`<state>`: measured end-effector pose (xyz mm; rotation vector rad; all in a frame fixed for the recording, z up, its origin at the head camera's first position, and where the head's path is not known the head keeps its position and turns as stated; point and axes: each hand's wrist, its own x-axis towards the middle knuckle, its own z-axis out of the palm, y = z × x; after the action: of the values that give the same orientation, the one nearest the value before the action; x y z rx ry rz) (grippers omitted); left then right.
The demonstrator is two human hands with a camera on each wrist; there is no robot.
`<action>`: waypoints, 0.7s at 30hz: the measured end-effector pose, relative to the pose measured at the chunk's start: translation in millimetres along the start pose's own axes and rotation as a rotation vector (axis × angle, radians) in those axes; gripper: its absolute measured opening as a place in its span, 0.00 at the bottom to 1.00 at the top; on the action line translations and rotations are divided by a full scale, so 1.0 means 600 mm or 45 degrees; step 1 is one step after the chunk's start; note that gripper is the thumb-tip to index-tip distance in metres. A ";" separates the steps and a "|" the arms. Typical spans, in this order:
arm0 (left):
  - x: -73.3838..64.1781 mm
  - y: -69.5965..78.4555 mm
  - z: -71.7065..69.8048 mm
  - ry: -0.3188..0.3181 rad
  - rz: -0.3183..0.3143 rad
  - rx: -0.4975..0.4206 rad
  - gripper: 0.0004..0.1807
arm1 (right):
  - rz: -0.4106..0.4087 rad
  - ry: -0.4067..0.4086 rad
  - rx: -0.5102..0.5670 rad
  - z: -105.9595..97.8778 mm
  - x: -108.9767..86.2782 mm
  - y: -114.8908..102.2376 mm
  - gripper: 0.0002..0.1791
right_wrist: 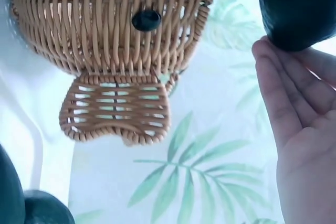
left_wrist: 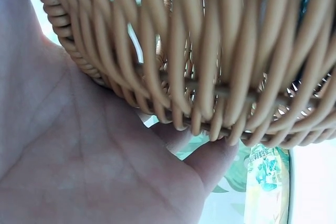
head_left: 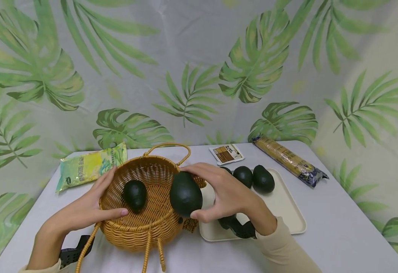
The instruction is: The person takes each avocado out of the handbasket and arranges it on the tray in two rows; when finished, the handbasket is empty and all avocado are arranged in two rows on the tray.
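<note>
My left hand (head_left: 82, 208) holds the left rim of a round wicker basket (head_left: 134, 239), thumb over the rim and fingers along the outside. In the left wrist view the palm (left_wrist: 89, 156) lies against the woven wall. One dark green avocado (head_left: 135, 196) rests inside on the basket floor. My right hand (head_left: 227, 189) grips another avocado (head_left: 186, 195) between thumb and fingers, over the basket's right rim. The right wrist view shows this avocado (right_wrist: 299, 6) at the fingertips, beside the basket's outer wall with its black button eye (right_wrist: 146, 20) and woven fin (right_wrist: 115, 108).
A cream tray (head_left: 292, 216) to the right bears several avocados (head_left: 263, 180), partly behind my right hand. Along the back lie a yellow-green bag (head_left: 89, 167), a small brown-and-white packet (head_left: 227, 153) and a long pack of noodles (head_left: 289, 159). Basket handles (head_left: 147, 250) stick out at front and back.
</note>
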<state>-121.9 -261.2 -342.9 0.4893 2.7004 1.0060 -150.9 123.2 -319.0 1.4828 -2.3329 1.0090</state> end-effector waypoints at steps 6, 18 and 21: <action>0.003 0.001 -0.001 -0.015 -0.022 -0.010 0.66 | 0.023 0.016 -0.031 -0.014 -0.019 -0.002 0.47; 0.000 0.003 -0.002 -0.003 -0.025 -0.044 0.66 | 0.146 -0.042 -0.052 -0.051 -0.062 0.004 0.48; -0.001 0.003 -0.003 0.001 -0.024 -0.054 0.66 | 0.191 -0.063 -0.043 -0.060 -0.071 0.006 0.49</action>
<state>-121.6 -261.2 -340.7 0.4543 2.6735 1.0563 -140.1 178.0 -315.0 1.3525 -2.5150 0.9730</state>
